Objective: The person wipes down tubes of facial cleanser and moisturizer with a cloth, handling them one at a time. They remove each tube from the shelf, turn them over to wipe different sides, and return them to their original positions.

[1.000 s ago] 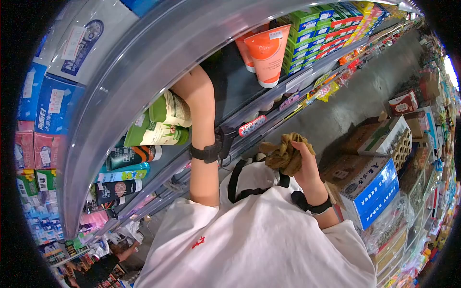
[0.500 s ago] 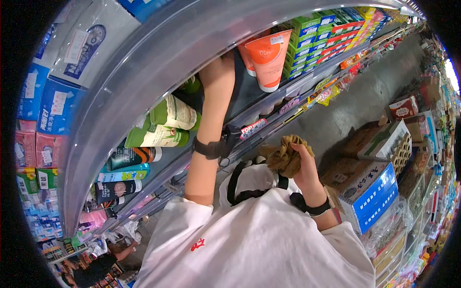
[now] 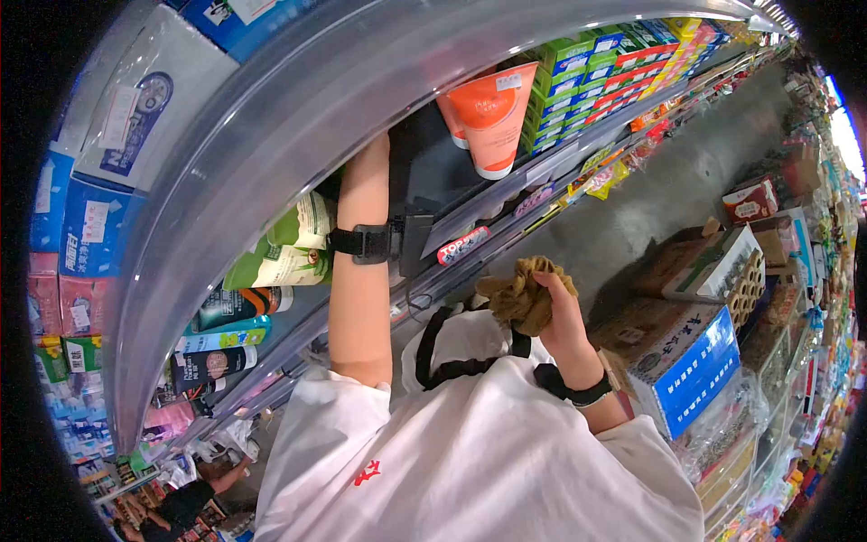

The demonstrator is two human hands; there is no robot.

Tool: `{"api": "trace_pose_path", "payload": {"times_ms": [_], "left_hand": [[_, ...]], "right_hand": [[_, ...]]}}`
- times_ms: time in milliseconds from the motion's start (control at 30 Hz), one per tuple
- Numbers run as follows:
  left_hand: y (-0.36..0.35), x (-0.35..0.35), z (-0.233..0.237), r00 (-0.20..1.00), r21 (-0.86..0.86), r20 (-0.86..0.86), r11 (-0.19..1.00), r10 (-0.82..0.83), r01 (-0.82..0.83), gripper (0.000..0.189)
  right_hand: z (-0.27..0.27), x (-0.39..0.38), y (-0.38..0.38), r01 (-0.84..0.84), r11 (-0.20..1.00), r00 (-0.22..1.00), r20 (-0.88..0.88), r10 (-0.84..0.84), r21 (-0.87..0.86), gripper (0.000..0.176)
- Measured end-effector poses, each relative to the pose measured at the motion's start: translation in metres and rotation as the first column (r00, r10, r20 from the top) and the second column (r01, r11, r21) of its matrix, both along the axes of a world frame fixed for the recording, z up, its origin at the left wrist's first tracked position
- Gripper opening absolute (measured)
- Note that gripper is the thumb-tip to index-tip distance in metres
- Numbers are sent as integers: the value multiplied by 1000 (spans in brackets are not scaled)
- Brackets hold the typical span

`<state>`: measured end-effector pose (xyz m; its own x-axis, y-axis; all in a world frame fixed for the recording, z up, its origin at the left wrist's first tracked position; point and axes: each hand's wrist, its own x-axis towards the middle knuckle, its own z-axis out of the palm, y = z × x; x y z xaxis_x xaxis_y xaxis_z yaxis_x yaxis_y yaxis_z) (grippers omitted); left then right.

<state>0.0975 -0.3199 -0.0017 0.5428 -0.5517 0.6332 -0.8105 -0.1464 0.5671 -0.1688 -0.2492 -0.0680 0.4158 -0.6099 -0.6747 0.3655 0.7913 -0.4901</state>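
Observation:
My left hand (image 3: 372,152) reaches into a shelf, and its fingers are hidden behind the curved clear shelf edge (image 3: 194,154). What it touches cannot be seen. Green tubes (image 3: 293,239) lie just left of that forearm, while orange tubes (image 3: 492,117) stand upright to its right. A crumpled brown cloth (image 3: 524,294) is gripped in my right hand (image 3: 562,312), held in front of the chest, away from the shelf. Black straps circle both forearms.
Stacked green boxes (image 3: 564,86) continue along the shelf. At right, cartons (image 3: 677,361) stand beside the grey aisle floor (image 3: 668,199). Blue boxes (image 3: 95,226) fill the upper shelf at left. Another person (image 3: 185,506) is at the lower left.
My left hand has gone deeper behind the shelf edge and moved left, so less of it shows. My right hand keeps the brown cloth, slightly further left in view.

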Motion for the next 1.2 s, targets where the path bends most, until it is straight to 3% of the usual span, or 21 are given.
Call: {"api": "trace_pose_path", "payload": {"times_ms": [400, 567, 667, 867, 933, 967, 1033, 1067, 1100, 1167, 1200], "left_hand": [[11, 2, -3, 1000, -92, 18, 996, 5, -4, 34], [31, -28, 18, 995, -26, -60, 996, 80, -82, 33], [42, -33, 20, 999, 13, -3, 999, 51, -51, 37], [67, -49, 25, 999, -118, -37, 993, -15, 11, 51], [85, -54, 25, 967, 142, -241, 989, 76, -43, 51], [93, -55, 22, 968, 144, -241, 989, 75, -41, 51], [109, -58, 15, 806, -181, -492, 945, -328, 274, 42], [119, -66, 17, 605, -313, -665, 898, -439, 308, 50], [127, -72, 16, 604, -308, -668, 900, -435, 309, 50], [138, -82, 15, 384, -428, -750, 838, -538, 339, 51], [141, -90, 7, 386, -445, -741, 832, -549, 330, 48]], "right_hand": [[-5, 2, 0, 1, 999, 1000, 16, 0, -52, 24], [-4, 3, 3, -33, 999, 999, 9, 34, -33, 25], [-1, 3, 5, -67, 996, 997, 23, 68, -52, 25], [-9, 1, 10, -80, 995, 996, 36, 82, -59, 26], [1, 2, 12, -69, 996, 997, 35, 71, -55, 24], [5, 2, 14, -58, 997, 998, 32, 59, -50, 22], [6, -1, 17, -51, 996, 994, 88, 56, -68, 27], [5, -2, 20, -44, 995, 988, 143, 56, -86, 32], [5, -3, 25, -44, 996, 988, 143, 55, -80, 32], [4, -4, 32, 34, 958, 951, 303, 56, -285, 43], [6, -4, 35, 50, 921, 942, 325, 86, -386, 44]]}}
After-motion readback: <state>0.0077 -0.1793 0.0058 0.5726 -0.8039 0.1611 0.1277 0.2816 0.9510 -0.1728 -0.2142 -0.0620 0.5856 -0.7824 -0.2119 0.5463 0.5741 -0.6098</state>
